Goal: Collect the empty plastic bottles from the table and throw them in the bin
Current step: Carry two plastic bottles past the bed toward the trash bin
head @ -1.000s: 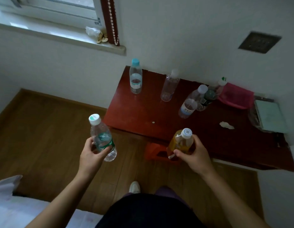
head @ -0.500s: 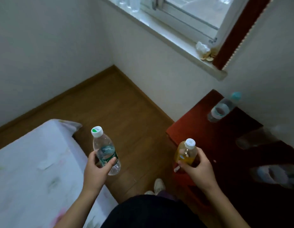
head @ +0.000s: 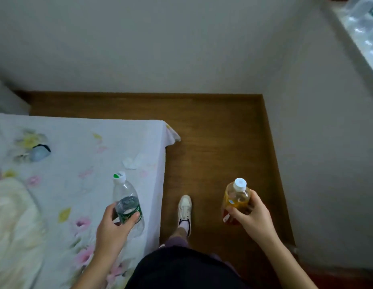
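My left hand (head: 113,227) grips a clear plastic bottle (head: 126,200) with a green label and a white cap, held upright over the bed's edge. My right hand (head: 251,215) grips a yellow-orange plastic bottle (head: 236,198) with a white cap, upright above the wooden floor. The table and the other bottles are out of view. No bin is visible.
A bed (head: 62,174) with a floral sheet fills the left side, with a small blue object (head: 40,152) and a white scrap (head: 131,162) on it. A wooden floor strip (head: 214,147) runs between bed and white wall. My shoe (head: 184,207) stands on it. A window sill (head: 362,28) is at top right.
My view has swung left, away from the red table, which has dropped out of sight; the bed and floor now fill the frame. Both hands still hold their bottles.
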